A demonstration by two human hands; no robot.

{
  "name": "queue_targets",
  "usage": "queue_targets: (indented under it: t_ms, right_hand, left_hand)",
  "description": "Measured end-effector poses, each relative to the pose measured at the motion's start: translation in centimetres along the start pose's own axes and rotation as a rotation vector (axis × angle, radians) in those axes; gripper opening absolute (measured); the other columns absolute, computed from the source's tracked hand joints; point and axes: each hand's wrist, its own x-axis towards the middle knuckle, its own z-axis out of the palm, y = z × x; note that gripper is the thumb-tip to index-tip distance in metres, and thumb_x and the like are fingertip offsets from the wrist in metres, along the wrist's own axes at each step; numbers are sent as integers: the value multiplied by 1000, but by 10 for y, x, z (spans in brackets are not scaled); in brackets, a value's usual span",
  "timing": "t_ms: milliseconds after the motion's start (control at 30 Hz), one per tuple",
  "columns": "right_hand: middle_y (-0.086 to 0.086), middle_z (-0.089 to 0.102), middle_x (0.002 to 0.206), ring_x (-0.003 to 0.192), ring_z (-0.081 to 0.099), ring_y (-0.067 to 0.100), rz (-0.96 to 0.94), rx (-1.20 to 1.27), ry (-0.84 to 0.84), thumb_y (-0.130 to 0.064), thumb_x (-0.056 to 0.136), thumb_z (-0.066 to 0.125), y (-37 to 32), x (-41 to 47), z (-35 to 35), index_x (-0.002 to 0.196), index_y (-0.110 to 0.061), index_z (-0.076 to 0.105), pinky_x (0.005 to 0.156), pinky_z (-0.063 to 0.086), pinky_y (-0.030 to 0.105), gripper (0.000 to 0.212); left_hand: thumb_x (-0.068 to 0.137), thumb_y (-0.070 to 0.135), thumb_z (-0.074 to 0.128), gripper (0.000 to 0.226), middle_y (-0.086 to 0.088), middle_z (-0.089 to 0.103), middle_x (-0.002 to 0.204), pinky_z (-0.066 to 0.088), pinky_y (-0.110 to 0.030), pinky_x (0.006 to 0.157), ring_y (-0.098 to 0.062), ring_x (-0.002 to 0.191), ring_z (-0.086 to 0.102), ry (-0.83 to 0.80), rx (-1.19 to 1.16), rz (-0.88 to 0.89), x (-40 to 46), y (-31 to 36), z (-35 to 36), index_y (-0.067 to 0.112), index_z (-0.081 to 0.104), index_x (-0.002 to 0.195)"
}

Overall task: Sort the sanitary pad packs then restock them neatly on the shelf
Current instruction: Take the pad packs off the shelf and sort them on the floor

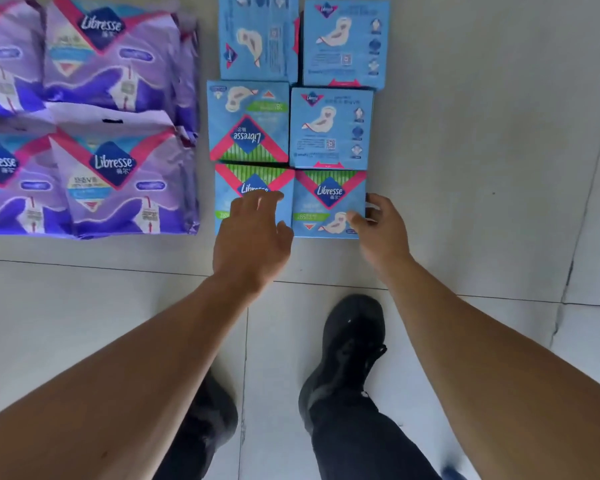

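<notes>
**Lifting the Near Blue Packs from the Floor**

The right hand (pixel 378 225) pinches the right edge of the nearest right blue square plastic pad pack (pixel 328 204), thumb on its face, fingers round its side. The left hand (pixel 253 233) hovers spread over the neighbouring blue pack (pixel 234 202), gripping nothing. Both packs lie on the grey tiled floor (pixel 482 168), touching each other and the blue packs beyond the grip.

To lift cleanly, close the left grip on its pack's far side and raise each pack without dragging its neighbours. Keep the blue packs apart from the purple soft-wrap packs (pixel 111 168), left of the grip.

Not visible: the shelf; the purple group's left edge; whether any blue pack is stacked; the fine print.
</notes>
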Motion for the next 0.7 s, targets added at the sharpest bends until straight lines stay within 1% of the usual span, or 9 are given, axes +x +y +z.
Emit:
queue_targets:
  t_ms: [133,233,300,367,400,467,567,633,700]
  right_hand:
    - [-1,68,116,99,68,15,-8,-101,1,-26,93,64,2,8,6,123,-15,54,68,50,16,33]
    - [0,69,115,100,68,16,-18,-229,-28,-30,95,61,-4,5,5,120,-16,57,63,45,14,29]
    - [5,66,118,105,65,21,-27,-338,-39,-28,97,58,-16,-5,-1,121,-13,56,68,45,20,29]
    - [10,61,126,113,59,26,-38,-477,-34,-25,99,54,-35,-24,-10,127,-8,52,80,43,27,33]
    - [11,59,128,115,56,26,-74,-549,-34,-25,99,53,-46,-36,-15,129,-8,50,82,41,28,35]
    - [12,56,128,117,53,26,-199,-673,-30,-25,99,50,-75,-66,-24,132,-11,49,85,42,29,35]
    - [8,55,127,116,51,26,-463,-847,-39,-28,98,49,-134,-124,-31,135,-16,48,89,46,37,39]
    - [8,56,127,114,52,28,-656,-962,-21,-29,97,49,-182,-167,-31,135,-14,50,85,49,41,40]
    - [11,61,124,108,57,33,-810,-1028,-1,-30,94,48,-233,-212,-27,130,-10,55,77,50,42,41]
  left_hand:
    - [91,18,54,45,-8,48,138,43,-43,92,-29,125,42,-1,-6,12,4,1,3,13,49,136]
    - [92,19,53,46,-8,47,139,44,-44,92,-29,125,42,-5,-17,3,5,3,-1,14,47,136]
    - [92,20,52,46,-7,46,140,43,-43,94,-28,128,40,-14,-16,-15,2,6,-9,14,46,138]
    - [93,20,50,45,-6,46,141,41,-42,94,-27,128,40,-20,-18,-40,-5,11,-24,16,45,138]
    - [93,21,50,45,-6,46,141,41,-41,94,-27,127,40,-18,-14,-49,-11,14,-34,16,45,138]
    - [94,21,50,45,-6,47,139,41,-42,94,-28,125,42,-11,3,-57,-25,23,-63,15,45,137]
    - [94,24,49,43,-6,49,136,42,-42,94,-29,122,46,21,25,-66,-54,32,-121,17,45,136]
    - [95,28,48,43,-6,51,135,41,-42,92,-29,120,47,59,34,-64,-76,36,-167,18,45,136]
    - [95,31,48,43,-6,53,133,41,-43,92,-29,120,49,114,35,-57,-99,36,-218,18,46,135]
